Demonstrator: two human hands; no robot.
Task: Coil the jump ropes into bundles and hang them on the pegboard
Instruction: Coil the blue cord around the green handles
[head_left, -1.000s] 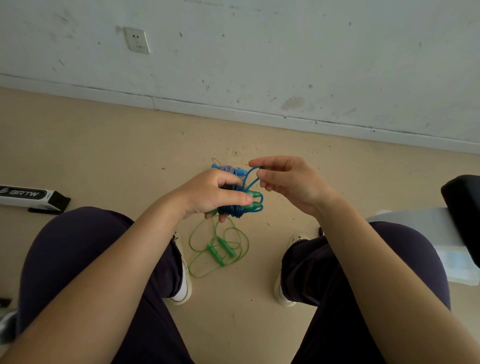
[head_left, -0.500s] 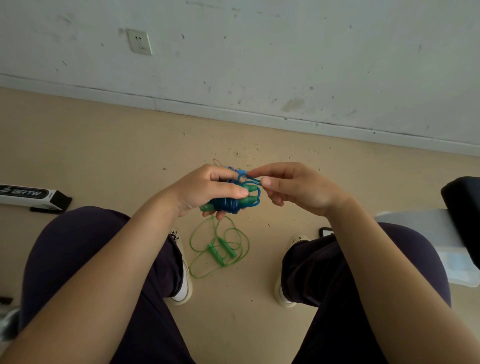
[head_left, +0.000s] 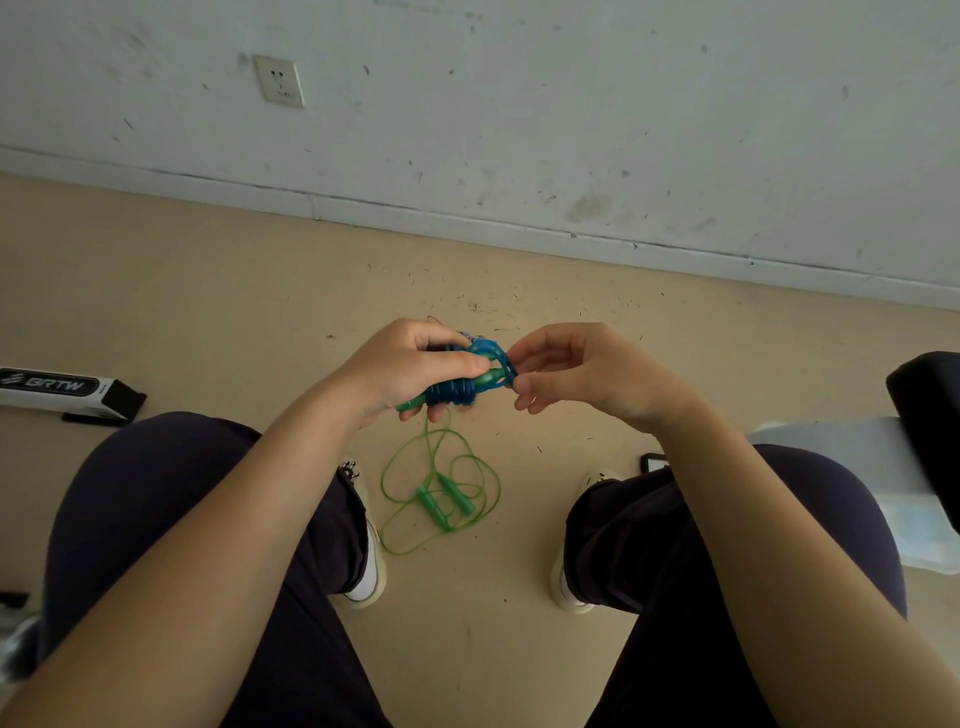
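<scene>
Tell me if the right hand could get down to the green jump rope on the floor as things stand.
Probably yes, but not freely: the right hand is pinching the blue jump rope bundle. The green jump rope lies uncovered between the feet.

That blue translucent plastic jump rope (head_left: 470, 379) looks glossy and kinda rubbery. The thin green plastic jump rope (head_left: 441, 493) has the same shine. The beige floor (head_left: 208, 291) is smooth but gritty, and the white painted wall (head_left: 519, 104) is matt and scuffed.
</scene>
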